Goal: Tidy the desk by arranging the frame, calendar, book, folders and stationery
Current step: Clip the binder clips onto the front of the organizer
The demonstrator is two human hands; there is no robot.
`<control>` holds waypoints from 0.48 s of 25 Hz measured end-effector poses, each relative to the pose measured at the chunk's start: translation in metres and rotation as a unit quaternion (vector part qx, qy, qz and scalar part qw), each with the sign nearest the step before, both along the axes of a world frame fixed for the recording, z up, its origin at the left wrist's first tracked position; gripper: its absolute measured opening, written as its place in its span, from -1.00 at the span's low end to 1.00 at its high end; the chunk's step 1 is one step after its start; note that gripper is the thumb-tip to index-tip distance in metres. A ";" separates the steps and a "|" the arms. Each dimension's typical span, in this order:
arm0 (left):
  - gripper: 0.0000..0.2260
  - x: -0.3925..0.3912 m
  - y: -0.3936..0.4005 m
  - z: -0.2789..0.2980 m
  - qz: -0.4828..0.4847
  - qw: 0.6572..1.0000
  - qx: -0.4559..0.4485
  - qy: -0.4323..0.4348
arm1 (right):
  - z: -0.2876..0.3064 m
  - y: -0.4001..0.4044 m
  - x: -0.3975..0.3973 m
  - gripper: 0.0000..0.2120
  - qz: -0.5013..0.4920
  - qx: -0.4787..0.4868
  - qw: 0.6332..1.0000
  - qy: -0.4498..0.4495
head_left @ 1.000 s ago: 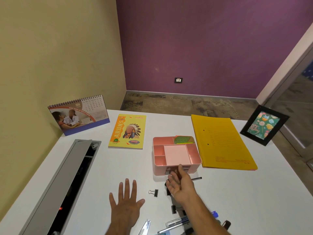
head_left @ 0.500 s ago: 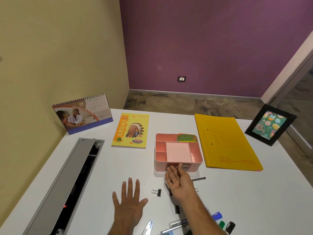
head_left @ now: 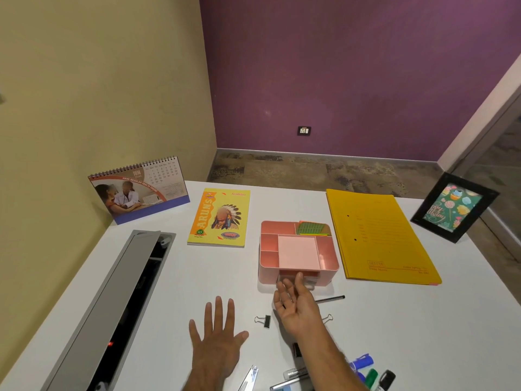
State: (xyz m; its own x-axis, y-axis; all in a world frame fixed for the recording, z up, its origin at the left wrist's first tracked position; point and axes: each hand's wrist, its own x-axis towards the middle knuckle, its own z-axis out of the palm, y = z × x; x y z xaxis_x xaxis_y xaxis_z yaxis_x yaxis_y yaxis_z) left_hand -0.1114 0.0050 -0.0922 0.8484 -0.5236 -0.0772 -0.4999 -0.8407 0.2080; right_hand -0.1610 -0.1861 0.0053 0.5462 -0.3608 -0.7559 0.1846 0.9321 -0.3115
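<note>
At the far left corner our calendar (head_left: 138, 190) stands upright by the yellow wall, light card we would lift by its base. The cable trough (head_left: 112, 306) lies open along the left edge, so we should keep small things away from it. The book (head_left: 218, 217) lies flat beside it, thin and floppy, best slid by a long edge. Our left hand (head_left: 215, 337) rests flat on the desk (head_left: 423, 320), fingers straight and spread, holding nothing. A binder clip (head_left: 265, 321) lies just to its right: small, hard, easy to pinch. Our right hand (head_left: 296, 306) reaches palm up with loose fingers to the front of the pink organiser (head_left: 298, 251), fingertips at its drawer; we cannot tell if they grip it. It looks like light, stiff plastic. The yellow folders (head_left: 377, 235) lie stacked flat, slippery on each other. The frame (head_left: 454, 207) leans at the far right edge, probably fragile. Markers (head_left: 372, 373) crowd the near edge; bare desk lies open front right.
</note>
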 end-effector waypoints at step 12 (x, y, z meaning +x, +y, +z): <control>-0.36 0.001 -0.004 0.001 -0.015 0.996 0.066 0.053 | -0.008 0.014 -0.041 -0.76 0.084 -0.092 0.988 0.096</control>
